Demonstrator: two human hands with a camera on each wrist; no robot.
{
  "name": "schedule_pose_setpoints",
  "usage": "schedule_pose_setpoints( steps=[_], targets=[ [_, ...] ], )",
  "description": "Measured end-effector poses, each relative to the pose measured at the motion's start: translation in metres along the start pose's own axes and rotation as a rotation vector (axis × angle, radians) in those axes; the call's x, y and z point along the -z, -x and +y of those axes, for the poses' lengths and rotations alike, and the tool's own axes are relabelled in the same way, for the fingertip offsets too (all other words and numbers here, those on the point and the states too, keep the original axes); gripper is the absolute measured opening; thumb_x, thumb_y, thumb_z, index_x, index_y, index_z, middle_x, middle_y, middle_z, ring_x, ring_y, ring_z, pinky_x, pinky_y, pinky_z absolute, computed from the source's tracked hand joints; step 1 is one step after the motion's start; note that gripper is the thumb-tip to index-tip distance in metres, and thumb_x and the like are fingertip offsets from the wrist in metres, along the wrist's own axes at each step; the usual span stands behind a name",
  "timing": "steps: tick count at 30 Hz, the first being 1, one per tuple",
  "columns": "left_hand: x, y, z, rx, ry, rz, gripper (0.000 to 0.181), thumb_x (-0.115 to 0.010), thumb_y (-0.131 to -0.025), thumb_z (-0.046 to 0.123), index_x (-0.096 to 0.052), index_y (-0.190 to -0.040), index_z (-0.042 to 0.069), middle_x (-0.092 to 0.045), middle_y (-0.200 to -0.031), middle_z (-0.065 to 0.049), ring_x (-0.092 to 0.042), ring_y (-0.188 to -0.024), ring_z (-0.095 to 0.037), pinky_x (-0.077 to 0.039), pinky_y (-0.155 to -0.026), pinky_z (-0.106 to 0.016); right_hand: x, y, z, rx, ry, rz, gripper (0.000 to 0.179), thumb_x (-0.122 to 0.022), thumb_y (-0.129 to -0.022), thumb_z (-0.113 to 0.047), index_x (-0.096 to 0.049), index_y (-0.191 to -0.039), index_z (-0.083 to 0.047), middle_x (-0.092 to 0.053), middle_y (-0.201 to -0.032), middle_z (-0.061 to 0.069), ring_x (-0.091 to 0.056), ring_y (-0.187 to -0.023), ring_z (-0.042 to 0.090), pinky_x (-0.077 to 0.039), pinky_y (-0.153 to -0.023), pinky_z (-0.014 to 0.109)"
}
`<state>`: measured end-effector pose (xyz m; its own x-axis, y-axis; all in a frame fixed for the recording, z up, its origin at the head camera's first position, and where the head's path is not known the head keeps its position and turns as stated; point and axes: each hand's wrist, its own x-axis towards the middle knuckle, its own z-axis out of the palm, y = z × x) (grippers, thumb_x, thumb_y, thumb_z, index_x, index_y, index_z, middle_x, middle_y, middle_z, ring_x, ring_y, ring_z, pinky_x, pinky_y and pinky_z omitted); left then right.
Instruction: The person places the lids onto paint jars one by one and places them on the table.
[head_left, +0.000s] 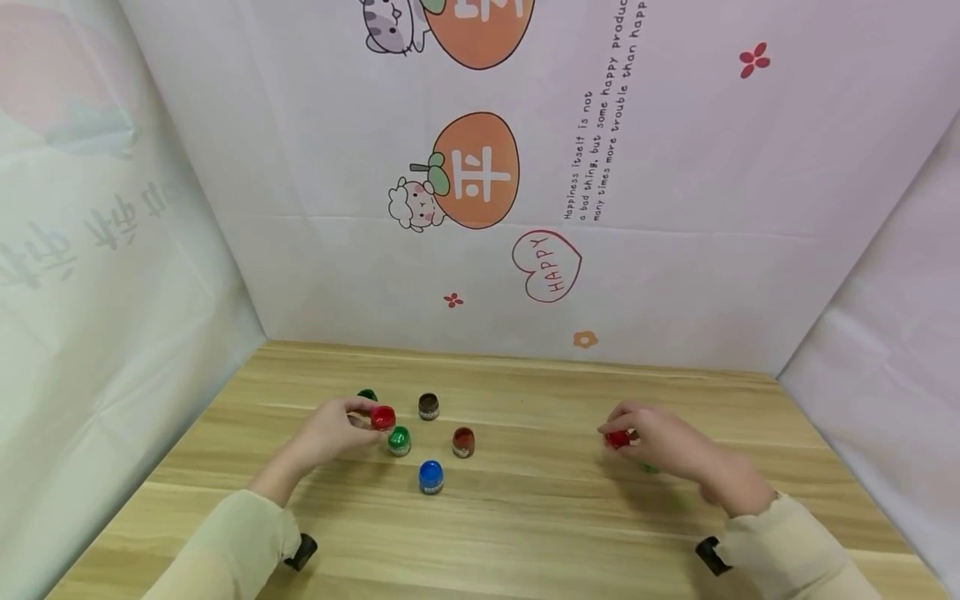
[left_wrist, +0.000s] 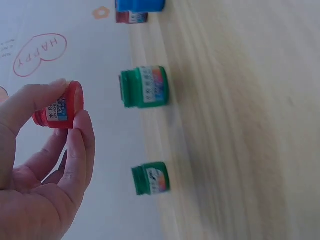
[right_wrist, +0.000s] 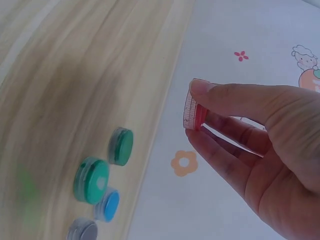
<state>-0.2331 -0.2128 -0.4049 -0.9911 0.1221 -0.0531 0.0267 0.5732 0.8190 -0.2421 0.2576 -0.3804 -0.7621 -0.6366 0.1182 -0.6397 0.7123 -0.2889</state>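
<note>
My left hand (head_left: pixel 326 435) pinches a small red paint jar (left_wrist: pixel 62 107) between thumb and fingers, held above the table, its top uncapped in the head view. Close by stand two green paint jars (left_wrist: pixel 145 86), one partly behind the left hand in the head view. A blue jar (head_left: pixel 431 477), a reddish-brown jar (head_left: pixel 463 442) and a dark brown jar (head_left: pixel 428 406) stand nearby, also without lids. My right hand (head_left: pixel 660 442) holds a red lid (right_wrist: pixel 192 110) by its edges, raised off the table.
Below the right hand lie two green lids (right_wrist: pixel 92 180), a blue lid (right_wrist: pixel 107 205) and a grey lid (right_wrist: pixel 83 230), mostly hidden in the head view. The wood-grain table (head_left: pixel 525 542) meets a printed white backdrop (head_left: pixel 337 275) at its far edge. White sheets flank both sides.
</note>
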Motion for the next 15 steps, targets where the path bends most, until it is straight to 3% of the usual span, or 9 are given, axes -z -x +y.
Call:
schedule_pose_setpoints(
  steps=[5, 15],
  targets=[
    [-0.008, -0.003, 0.014, -0.029, 0.038, -0.012, 0.053, -0.086, -0.083, 0.015, -0.065, -0.125, -0.008, -0.071, -0.104, -0.012, -0.066, -0.092, -0.022, -0.056, -0.078, -0.034, 0.005, -0.005, -0.006, -0.026, -0.036, -0.009, 0.032, -0.082, -0.084, 0.000, -0.076, -0.116, 0.001, -0.066, -0.107, 0.002, -0.066, -0.093, 0.020, -0.057, -0.074, 0.031],
    [-0.030, -0.009, 0.030, -0.051, 0.135, -0.046, 0.051, -0.086, -0.083, 0.014, -0.066, -0.126, -0.007, -0.074, -0.100, -0.009, -0.069, -0.090, -0.020, -0.057, -0.078, -0.033, 0.012, -0.017, -0.019, 0.019, -0.051, 0.001, 0.030, -0.082, -0.085, -0.003, -0.077, -0.115, -0.001, -0.066, -0.107, 0.001, -0.067, -0.092, 0.018, -0.058, -0.076, 0.035]
  ],
)
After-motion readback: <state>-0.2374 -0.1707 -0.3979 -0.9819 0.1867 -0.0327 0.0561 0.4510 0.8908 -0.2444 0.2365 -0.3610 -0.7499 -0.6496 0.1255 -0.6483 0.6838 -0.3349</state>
